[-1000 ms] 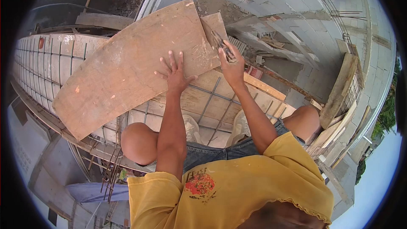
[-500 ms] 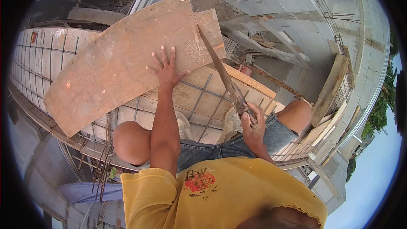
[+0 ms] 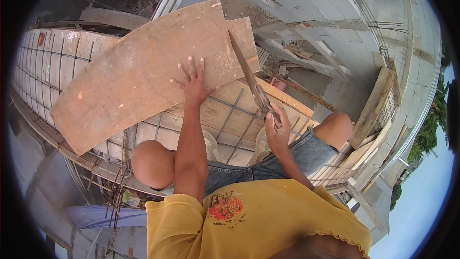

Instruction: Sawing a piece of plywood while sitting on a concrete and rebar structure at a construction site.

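A broad brown plywood panel [image 3: 129,72] with a curved far edge lies slanted in front of me. My left hand [image 3: 195,86] rests flat on its near right part, fingers spread. In my right hand [image 3: 279,127] is the handle of a hand saw [image 3: 250,77], fingers wrapped round it. The saw's rusty blade runs up and left into a cut near the panel's right end. Right of the blade is a narrower piece of the plywood [image 3: 247,41]; whether it is still joined at the near side I cannot tell.
Below the panel, a grid of steel rebar [image 3: 233,110] lies over formwork boards. A timber edge [image 3: 282,97] runs along the right of it, beside a deep drop with rubble. Grey block walls [image 3: 306,0] rise beyond. A thick plank [image 3: 373,108] leans at the right.
The right hand has shifted slightly left with the saw, its blade staying in the cut. In the picture, the panel's right end sits a little lower and further right; the left hand stays on it.
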Demonstrator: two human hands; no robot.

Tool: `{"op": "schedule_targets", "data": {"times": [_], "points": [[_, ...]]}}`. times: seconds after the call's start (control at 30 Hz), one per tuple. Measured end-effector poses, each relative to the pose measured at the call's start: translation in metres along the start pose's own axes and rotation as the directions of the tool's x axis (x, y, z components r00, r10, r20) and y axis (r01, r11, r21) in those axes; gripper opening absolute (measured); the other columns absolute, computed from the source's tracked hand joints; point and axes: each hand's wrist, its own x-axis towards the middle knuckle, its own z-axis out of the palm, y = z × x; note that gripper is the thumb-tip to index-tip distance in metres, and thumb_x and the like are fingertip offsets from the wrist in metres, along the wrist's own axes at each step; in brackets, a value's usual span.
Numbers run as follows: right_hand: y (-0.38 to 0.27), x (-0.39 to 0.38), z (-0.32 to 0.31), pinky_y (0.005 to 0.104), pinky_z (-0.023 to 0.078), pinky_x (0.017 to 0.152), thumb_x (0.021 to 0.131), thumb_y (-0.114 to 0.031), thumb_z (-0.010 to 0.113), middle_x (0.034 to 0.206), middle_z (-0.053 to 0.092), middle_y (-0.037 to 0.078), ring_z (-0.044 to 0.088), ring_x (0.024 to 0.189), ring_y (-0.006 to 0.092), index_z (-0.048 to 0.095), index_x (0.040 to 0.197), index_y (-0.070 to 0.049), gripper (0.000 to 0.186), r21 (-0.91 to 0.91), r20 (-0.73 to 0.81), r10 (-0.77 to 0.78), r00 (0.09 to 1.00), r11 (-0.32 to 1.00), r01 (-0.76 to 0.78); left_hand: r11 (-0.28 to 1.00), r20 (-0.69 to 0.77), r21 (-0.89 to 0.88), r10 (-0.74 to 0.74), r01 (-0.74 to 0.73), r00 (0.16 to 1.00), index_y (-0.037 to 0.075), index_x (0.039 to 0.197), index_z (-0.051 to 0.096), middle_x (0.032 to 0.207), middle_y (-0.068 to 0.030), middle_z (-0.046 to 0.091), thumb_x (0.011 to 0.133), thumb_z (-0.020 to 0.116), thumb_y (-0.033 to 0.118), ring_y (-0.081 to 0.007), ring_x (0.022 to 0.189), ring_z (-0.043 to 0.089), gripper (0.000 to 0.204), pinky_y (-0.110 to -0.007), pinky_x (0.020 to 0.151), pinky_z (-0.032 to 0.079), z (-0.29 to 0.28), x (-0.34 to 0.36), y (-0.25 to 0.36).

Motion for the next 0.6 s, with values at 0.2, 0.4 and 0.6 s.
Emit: {"op": "schedule_targets", "data": {"times": [0.2, 0.4, 0.6], "points": [[-0.025, -0.023, -0.021, 0.0285, 0.050, 0.084, 0.097, -0.013, 0.060, 0.109, 0.067, 0.013, 0.065, 0.095, 0.0162, 0.058, 0.125, 0.002, 0.031, -0.045, 0.063, 0.110, 0.992, 0.993, -0.108, 0.997, -0.104, -0.002, 0.076, -0.077, 0.992, 0.032, 0.158, 0.015, 0.167, -0.0072, -0.008, 0.059, 0.085, 0.057, -0.0442, 0.149, -0.016, 0.124, -0.082, 0.100, -0.010, -0.003, -0.008, -0.003], [-0.002, 0.146, 0.069, 0.0300, 0.049, 0.083, 0.095, -0.018, 0.064, 0.105, 0.068, 0.016, 0.066, 0.091, 0.0227, 0.062, 0.119, 0.001, 0.031, 0.013, 0.009, -0.083, 0.996, 0.996, 0.083, 0.998, -0.028, -0.010, 0.062, -0.063, 0.998, 0.037, 0.158, 0.012, 0.167, -0.0015, -0.010, 0.062, 0.085, 0.054, -0.0416, 0.150, -0.016, 0.122, -0.082, 0.102, -0.010, 0.005, -0.011, 0.010], [-0.013, -0.091, -0.068, 0.0319, 0.050, 0.089, 0.098, -0.016, 0.059, 0.114, 0.066, 0.017, 0.065, 0.101, 0.0197, 0.056, 0.129, 0.003, 0.037, -0.017, 0.018, 0.195, 0.981, 0.981, -0.195, 0.995, -0.107, 0.030, 0.094, -0.091, 0.990, 0.032, 0.159, 0.014, 0.167, -0.0080, -0.009, 0.060, 0.084, 0.060, -0.0450, 0.148, -0.017, 0.124, -0.080, 0.101, -0.012, -0.003, -0.003, 0.002]]}}
